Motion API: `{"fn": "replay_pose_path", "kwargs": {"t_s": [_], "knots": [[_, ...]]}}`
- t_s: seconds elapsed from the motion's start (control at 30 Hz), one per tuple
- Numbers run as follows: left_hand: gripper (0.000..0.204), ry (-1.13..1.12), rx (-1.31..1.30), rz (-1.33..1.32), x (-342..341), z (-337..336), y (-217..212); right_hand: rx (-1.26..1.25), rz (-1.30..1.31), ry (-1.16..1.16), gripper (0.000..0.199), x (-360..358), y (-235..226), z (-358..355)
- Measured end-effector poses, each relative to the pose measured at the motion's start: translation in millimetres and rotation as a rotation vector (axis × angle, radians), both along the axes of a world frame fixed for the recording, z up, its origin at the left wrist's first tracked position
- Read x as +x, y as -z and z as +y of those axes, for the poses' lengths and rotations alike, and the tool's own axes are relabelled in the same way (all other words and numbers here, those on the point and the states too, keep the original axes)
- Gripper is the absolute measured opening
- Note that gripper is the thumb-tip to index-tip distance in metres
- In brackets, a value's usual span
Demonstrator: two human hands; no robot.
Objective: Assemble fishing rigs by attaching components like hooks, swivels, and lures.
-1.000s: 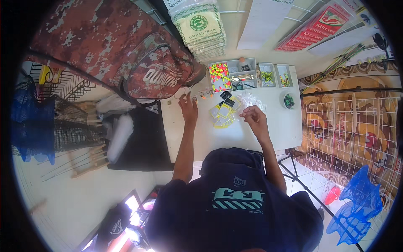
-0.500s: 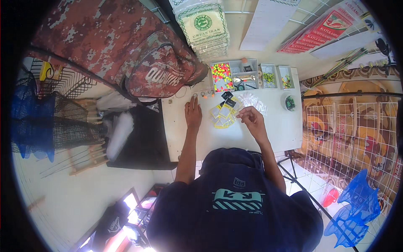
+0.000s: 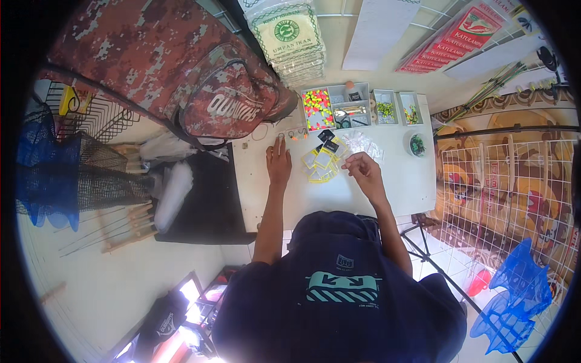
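While our left grip (image 3: pixel 278 162) has fingers extended near small orange pieces (image 3: pixel 291 138), hold impossible to tell, our right grip (image 3: pixel 365 173) shows fingertips drawn together, contents indiscernible. We list: flat clear yellow-edged packets (image 3: pixel 324 160), centre of frame, between both grips, on the white rectangular surface (image 3: pixel 396 189).

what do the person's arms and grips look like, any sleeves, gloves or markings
Both the left forearm and right forearm are bare below short, dark navy sleeves. The left grip and right grip are ungloved, with no watch or bracelet visible. The matching shirt bears a pale green print of two arrows above slanted stripes.
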State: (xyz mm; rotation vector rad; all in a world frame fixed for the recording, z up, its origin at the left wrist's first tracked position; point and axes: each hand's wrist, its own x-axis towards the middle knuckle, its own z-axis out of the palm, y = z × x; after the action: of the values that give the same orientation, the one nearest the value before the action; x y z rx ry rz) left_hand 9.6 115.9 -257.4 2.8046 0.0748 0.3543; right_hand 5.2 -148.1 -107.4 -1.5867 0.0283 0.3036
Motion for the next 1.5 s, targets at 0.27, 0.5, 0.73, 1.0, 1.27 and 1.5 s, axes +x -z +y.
{"fn": "replay_pose_path", "kwargs": {"t_s": [0.27,0.5,0.73,1.0,1.27,1.5], "knots": [[0.050,0.046,0.009,0.020,3,-7,-14,-0.021,0.011,-0.002,0.011,-4,-1,-3],[0.051,0.182,0.009,0.051,10,-10,-9,-0.022,0.024,-0.009,0.013,-4,-4,-3],[0.047,0.177,0.030,0.033,12,-10,-4,-0.048,0.018,0.012,0.013,-5,-6,-5],[0.049,0.138,-0.009,-0.039,13,-13,-14,-0.036,0.022,-0.012,0.012,-5,-5,-6],[0.049,0.032,0.002,-0.006,13,-1,-6,0.004,0.043,-0.023,0.012,-5,-8,-4],[0.050,0.057,-0.103,0.052,12,0,-4,0.000,0.034,-0.020,0.013,-6,-8,-6]]}}
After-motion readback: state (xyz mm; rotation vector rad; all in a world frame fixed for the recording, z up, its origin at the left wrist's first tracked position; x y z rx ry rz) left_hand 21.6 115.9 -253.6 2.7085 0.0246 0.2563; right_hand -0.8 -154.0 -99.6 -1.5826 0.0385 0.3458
